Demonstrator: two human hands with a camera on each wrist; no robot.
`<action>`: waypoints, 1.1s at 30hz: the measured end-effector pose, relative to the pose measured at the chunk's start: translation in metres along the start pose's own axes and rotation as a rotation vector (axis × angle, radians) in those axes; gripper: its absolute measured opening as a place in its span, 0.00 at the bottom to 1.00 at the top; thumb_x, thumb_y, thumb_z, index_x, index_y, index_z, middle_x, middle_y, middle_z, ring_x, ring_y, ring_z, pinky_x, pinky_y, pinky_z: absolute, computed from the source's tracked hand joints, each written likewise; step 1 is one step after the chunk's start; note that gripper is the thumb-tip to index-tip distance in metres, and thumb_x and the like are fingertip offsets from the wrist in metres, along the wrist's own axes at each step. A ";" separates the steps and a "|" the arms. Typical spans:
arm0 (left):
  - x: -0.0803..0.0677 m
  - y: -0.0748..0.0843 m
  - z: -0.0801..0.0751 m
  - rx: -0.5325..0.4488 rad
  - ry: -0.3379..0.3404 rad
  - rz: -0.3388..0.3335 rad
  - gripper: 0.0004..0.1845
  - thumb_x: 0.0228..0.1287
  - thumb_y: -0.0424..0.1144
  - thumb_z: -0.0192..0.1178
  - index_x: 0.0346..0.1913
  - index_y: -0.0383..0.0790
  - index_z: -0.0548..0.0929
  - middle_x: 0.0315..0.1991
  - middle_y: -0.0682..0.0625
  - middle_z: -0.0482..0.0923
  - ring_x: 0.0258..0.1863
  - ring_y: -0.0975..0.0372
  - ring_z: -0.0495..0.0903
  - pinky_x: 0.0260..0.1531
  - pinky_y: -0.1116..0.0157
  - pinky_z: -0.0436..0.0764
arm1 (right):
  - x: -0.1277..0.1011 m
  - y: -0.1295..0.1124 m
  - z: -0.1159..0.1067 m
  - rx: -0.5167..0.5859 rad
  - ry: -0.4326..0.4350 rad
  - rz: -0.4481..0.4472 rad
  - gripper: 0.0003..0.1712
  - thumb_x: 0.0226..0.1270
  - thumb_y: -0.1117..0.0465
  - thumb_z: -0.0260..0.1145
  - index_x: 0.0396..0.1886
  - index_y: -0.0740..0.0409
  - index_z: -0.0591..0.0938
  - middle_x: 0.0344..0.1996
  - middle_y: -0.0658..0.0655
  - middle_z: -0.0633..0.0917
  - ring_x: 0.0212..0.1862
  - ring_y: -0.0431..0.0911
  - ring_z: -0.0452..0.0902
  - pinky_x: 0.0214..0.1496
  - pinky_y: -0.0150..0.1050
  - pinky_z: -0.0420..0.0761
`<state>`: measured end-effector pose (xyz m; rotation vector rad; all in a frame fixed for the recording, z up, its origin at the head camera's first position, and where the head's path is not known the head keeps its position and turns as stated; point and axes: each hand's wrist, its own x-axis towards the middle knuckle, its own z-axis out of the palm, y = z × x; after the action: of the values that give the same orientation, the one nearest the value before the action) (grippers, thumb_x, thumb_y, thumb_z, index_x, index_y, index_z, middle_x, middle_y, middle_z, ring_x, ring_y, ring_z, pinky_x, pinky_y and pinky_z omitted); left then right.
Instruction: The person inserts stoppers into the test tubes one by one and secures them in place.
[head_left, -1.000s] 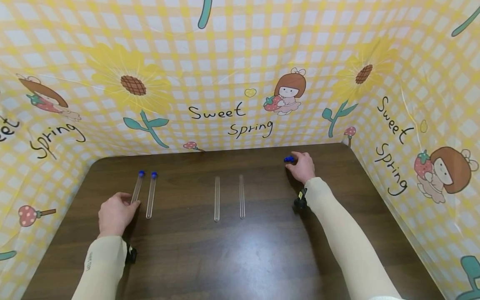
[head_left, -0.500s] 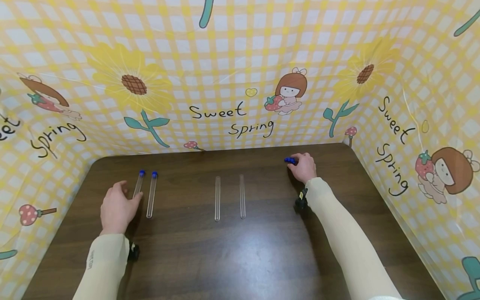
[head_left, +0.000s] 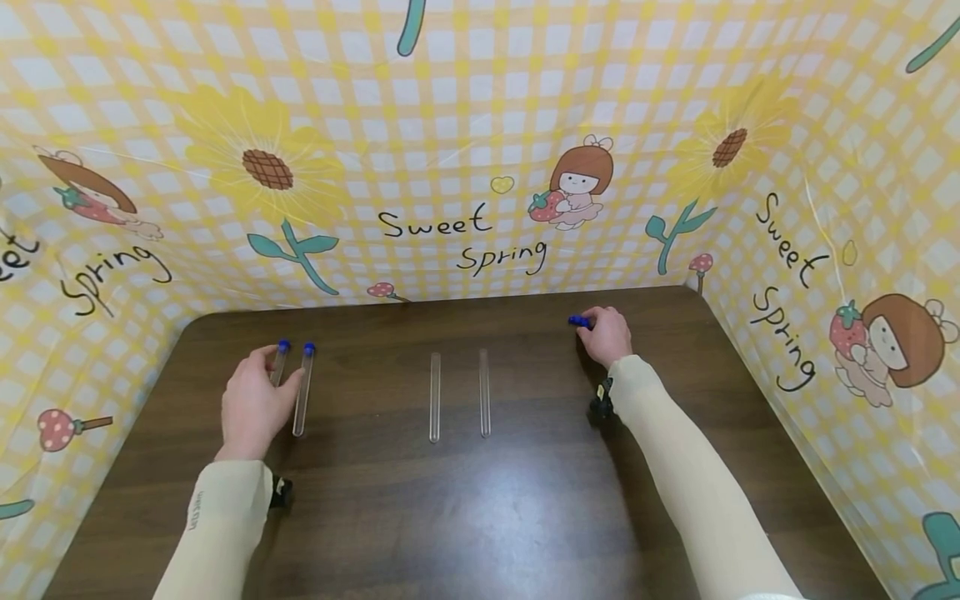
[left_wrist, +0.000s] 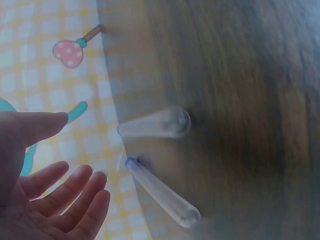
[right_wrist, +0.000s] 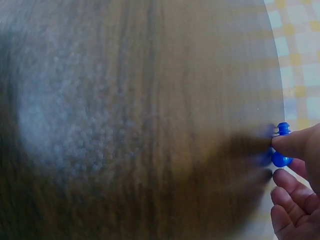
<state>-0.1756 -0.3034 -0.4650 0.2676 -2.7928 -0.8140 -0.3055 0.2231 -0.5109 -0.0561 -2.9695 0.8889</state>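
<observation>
Four test tubes (two capped), two blue stoppers.

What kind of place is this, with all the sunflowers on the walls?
Probably a small tabletop booth set up for filming hand work. A dark wooden table is walled on three sides by a yellow checked cartoon cloth, and only test tubes and blue caps lie on it.

1. left hand sits open at the lower left, fingers relaxed, holding nothing
2. two clear tubes lie on the dark wood bench just beside it, one with a blue cap
3. yellow checked cloth on the left
</observation>
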 end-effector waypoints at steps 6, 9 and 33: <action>-0.001 0.011 0.005 -0.021 -0.025 0.034 0.34 0.72 0.48 0.62 0.70 0.27 0.67 0.54 0.31 0.75 0.46 0.41 0.79 0.43 0.42 0.75 | -0.001 0.000 0.000 0.017 0.019 -0.008 0.16 0.71 0.62 0.67 0.53 0.67 0.83 0.48 0.67 0.79 0.51 0.61 0.74 0.56 0.56 0.74; -0.002 0.016 0.007 -0.023 -0.028 0.054 0.35 0.73 0.48 0.62 0.70 0.26 0.67 0.54 0.31 0.75 0.45 0.41 0.78 0.41 0.42 0.76 | -0.002 -0.002 -0.002 0.023 0.020 -0.005 0.16 0.71 0.62 0.66 0.54 0.67 0.82 0.48 0.67 0.79 0.51 0.61 0.75 0.57 0.56 0.74; -0.009 0.052 0.032 -0.037 -0.113 0.080 0.37 0.72 0.51 0.62 0.72 0.27 0.65 0.61 0.29 0.72 0.58 0.36 0.73 0.55 0.39 0.72 | -0.010 -0.013 -0.008 0.103 0.049 0.007 0.19 0.74 0.59 0.60 0.58 0.65 0.83 0.50 0.64 0.79 0.51 0.58 0.74 0.58 0.54 0.74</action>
<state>-0.1813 -0.2416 -0.4643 0.1056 -2.8678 -0.8867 -0.2958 0.2159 -0.4977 -0.0837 -2.8758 1.0241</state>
